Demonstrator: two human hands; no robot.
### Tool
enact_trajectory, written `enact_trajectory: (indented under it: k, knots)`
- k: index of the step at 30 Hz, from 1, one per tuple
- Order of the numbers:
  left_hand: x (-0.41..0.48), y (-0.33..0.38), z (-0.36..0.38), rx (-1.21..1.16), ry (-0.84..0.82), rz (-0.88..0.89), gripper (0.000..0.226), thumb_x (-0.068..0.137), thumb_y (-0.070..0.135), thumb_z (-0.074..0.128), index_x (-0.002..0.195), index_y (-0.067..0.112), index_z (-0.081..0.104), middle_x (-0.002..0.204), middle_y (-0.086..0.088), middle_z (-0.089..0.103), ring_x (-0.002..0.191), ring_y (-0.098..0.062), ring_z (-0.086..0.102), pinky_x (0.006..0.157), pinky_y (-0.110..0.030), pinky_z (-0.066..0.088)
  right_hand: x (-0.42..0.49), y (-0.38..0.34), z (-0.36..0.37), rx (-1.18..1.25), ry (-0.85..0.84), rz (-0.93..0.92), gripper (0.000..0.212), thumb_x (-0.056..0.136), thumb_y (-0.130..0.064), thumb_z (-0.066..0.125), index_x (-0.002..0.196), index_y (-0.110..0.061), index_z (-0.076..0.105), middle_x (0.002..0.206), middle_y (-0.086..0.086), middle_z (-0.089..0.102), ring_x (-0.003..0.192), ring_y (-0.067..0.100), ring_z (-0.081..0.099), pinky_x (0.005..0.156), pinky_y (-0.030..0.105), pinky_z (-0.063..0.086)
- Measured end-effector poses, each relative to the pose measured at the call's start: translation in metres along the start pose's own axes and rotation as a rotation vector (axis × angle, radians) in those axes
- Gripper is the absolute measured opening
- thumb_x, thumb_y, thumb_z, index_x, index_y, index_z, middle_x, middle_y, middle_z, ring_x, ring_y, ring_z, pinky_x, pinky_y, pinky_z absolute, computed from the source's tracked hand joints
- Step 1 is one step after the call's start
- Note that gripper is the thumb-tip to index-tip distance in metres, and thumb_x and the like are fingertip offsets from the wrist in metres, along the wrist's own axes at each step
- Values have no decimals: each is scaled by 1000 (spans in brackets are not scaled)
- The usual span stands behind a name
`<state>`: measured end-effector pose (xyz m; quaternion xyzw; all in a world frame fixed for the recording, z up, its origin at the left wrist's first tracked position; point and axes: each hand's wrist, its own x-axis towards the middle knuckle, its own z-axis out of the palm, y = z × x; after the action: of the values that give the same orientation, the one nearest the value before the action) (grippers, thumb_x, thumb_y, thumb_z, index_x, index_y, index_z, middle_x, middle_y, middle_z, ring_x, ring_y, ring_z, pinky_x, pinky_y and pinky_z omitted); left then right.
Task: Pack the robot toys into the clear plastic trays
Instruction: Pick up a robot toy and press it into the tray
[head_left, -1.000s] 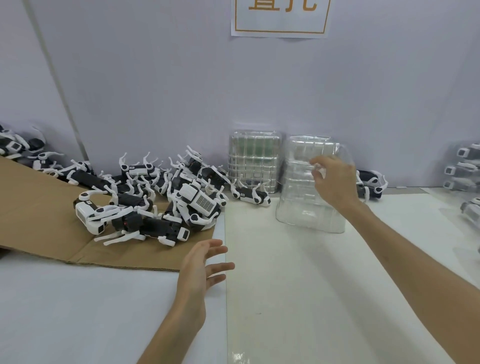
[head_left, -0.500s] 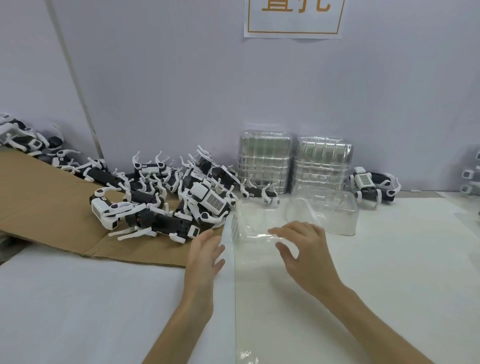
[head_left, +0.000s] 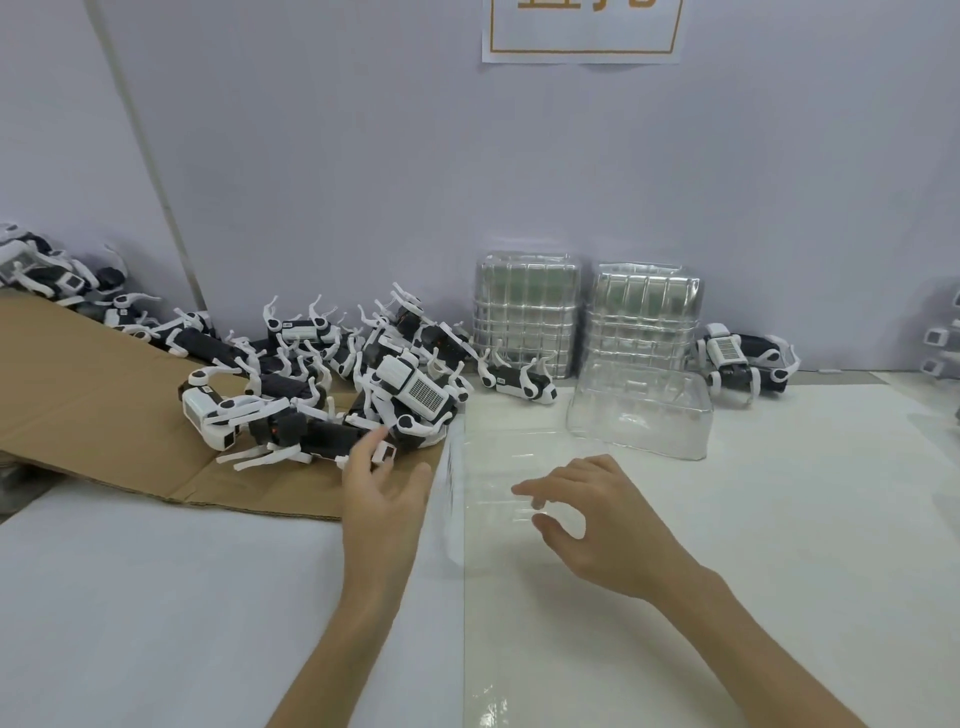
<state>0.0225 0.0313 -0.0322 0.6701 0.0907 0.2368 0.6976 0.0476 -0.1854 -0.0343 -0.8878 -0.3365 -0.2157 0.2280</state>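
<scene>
Left hand (head_left: 382, 493) advancing to black-and-white robot toy (head_left: 324, 440) lying left-right, just beyond spread fingers (head_left: 369, 449) — right hand (head_left: 597, 525) hovering over clear plastic tray (head_left: 488, 467), fingers loose, holding nothing.

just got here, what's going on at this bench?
A person is setting up to pack toys. The right hand hovers open over an empty clear tray lying flat on the white table. The left hand, open, reaches toward the pile of robot toys on the cardboard. No toy is in the tray yet. Two tray stacks stand at the wall, with another loose tray in front.
</scene>
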Motion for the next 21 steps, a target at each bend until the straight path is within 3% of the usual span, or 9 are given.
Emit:
enact_trajectory:
  k: [2, 3, 7, 11, 14, 16, 18, 21]
  knots:
    - [7, 3, -4, 30, 22, 94, 48, 94, 8, 62, 133, 34, 49, 138, 16, 50, 123, -8, 55, 73, -9, 47, 0, 0, -2, -21, 71, -14, 26, 92, -35, 59, 113, -30, 72, 98, -19, 71, 91, 4, 61, 100, 29, 34]
    - [11, 4, -5, 68, 10, 118, 49, 94, 9, 63, 134, 34, 48, 137, 16, 51, 120, -8, 57, 75, -10, 46, 1, 0, -4, -26, 129, -18, 27, 93, -37, 56, 113, -29, 73, 100, -18, 71, 93, 3, 61, 100, 28, 33]
    - [44, 17, -7, 367, -98, 240, 54, 90, 9, 65, 137, 30, 49, 135, 9, 51, 116, -12, 55, 88, -26, 43, 4, 4, -10, 26, 342, 4, 24, 94, -30, 53, 106, -24, 73, 99, -17, 69, 94, 1, 61, 97, 21, 31]
    - [97, 35, -7, 746, -112, 441, 68, 83, -10, 54, 139, 28, 53, 149, -3, 41, 135, -24, 43, 108, -45, 43, 3, 12, -13, 59, 417, 76, 17, 92, -17, 57, 95, -23, 73, 92, -20, 67, 83, -1, 61, 93, 23, 36]
    - [130, 34, -3, 1139, -266, 441, 71, 82, -8, 55, 140, 32, 52, 155, -5, 33, 137, -30, 40, 107, -48, 43, 2, 16, -13, 87, 420, 116, 16, 90, -14, 60, 92, -23, 73, 88, -23, 65, 78, 2, 61, 91, 22, 37]
    - [144, 27, -3, 1163, -356, 405, 64, 85, -4, 57, 136, 33, 54, 141, -4, 43, 124, -28, 51, 97, -43, 48, 2, 17, -13, 101, 423, 126, 16, 90, -14, 59, 91, -23, 73, 87, -23, 65, 76, 4, 61, 91, 21, 37]
    - [153, 22, -3, 1094, -344, 417, 56, 86, -3, 62, 131, 30, 59, 118, -2, 49, 109, -26, 57, 90, -36, 48, 3, 16, -13, 114, 425, 133, 17, 90, -14, 59, 90, -22, 73, 86, -22, 65, 75, 5, 62, 91, 19, 36]
    - [157, 20, 2, 983, -244, 497, 48, 87, 0, 67, 129, 23, 64, 113, -8, 56, 105, -27, 56, 90, -31, 42, 3, 16, -14, 125, 430, 146, 17, 89, -13, 58, 89, -22, 73, 85, -23, 65, 75, 5, 62, 90, 18, 35]
